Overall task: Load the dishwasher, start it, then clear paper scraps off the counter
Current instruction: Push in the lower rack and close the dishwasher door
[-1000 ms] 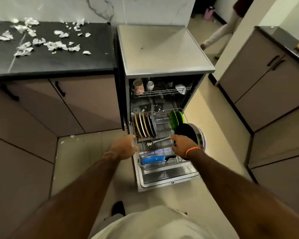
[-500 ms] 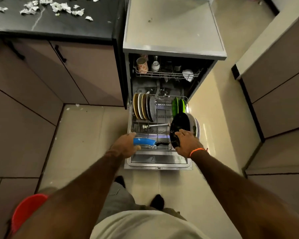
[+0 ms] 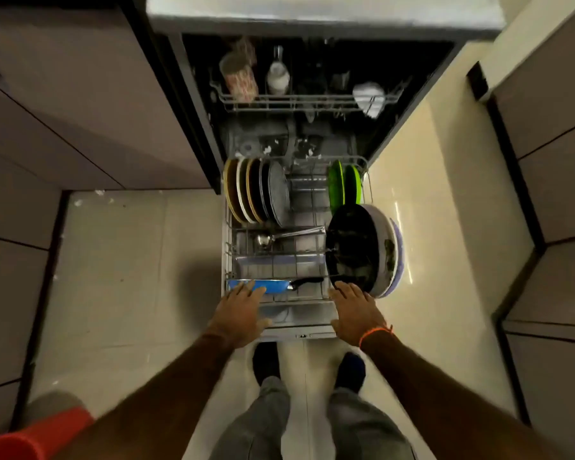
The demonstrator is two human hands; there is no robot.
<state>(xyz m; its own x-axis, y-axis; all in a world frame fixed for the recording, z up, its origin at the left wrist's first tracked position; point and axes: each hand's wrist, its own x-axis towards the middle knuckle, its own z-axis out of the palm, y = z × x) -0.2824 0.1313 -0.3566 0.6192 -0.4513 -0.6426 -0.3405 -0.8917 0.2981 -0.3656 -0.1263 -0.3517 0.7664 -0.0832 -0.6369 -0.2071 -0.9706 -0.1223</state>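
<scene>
Blue catches the eye first: a small blue pan (image 3: pixel 263 286) lies along the front edge of the pulled-out lower rack (image 3: pixel 228 247), with the left hand (image 3: pixel 243 310) over its left end, fingers (image 3: pixel 246 291) straight and holding nothing. The right hand (image 3: pixel 356 310) rests likewise flat at the rack's front right corner. Beside it a black pan (image 3: pixel 349 247) leans outward past the rack's right edge; pushing the rack in could jam it against the dishwasher's (image 3: pixel 312 24) frame.

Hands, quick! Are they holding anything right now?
Left hand: open, fingers straight, at the blue pan.
Right hand: open, holding nothing, by the lower rack.
</scene>
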